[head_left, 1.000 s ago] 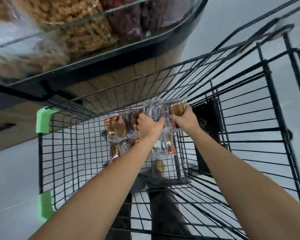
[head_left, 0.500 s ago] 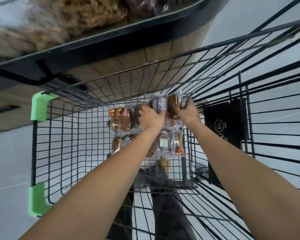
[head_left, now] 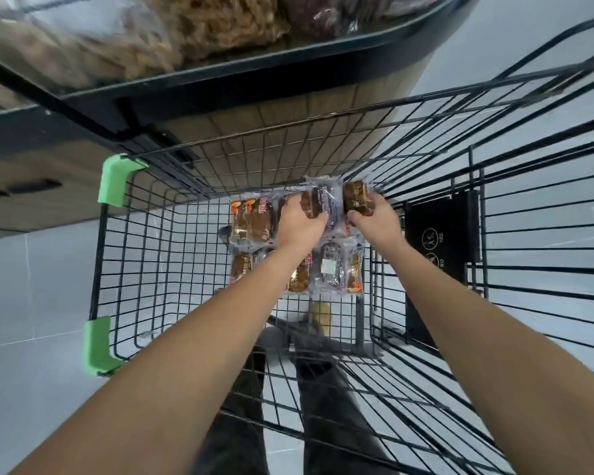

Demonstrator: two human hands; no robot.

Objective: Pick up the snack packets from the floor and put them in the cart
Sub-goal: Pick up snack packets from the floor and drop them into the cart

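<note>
Both my arms reach down into a black wire cart (head_left: 144, 255). My left hand (head_left: 299, 224) grips a clear packet with a dark brown cake (head_left: 319, 202) at the far end of the basket. My right hand (head_left: 374, 222) holds a second brown snack packet (head_left: 355, 197) right beside it. Several more clear packets of brown cakes lie on the cart floor: one to the left (head_left: 252, 219), others nearer me (head_left: 336, 269) under my left wrist.
A store shelf with a black rim (head_left: 254, 70) and bags of fried snacks (head_left: 203, 25) hangs over the cart's far end. Green corner guards (head_left: 115, 180) mark the cart's left side. A black sign panel (head_left: 436, 241) sits on the right wall. Grey tiled floor surrounds it.
Both hands have sunk a little deeper into the basket with their packets. The view has tilted down, so the shelf sits higher in frame.
</note>
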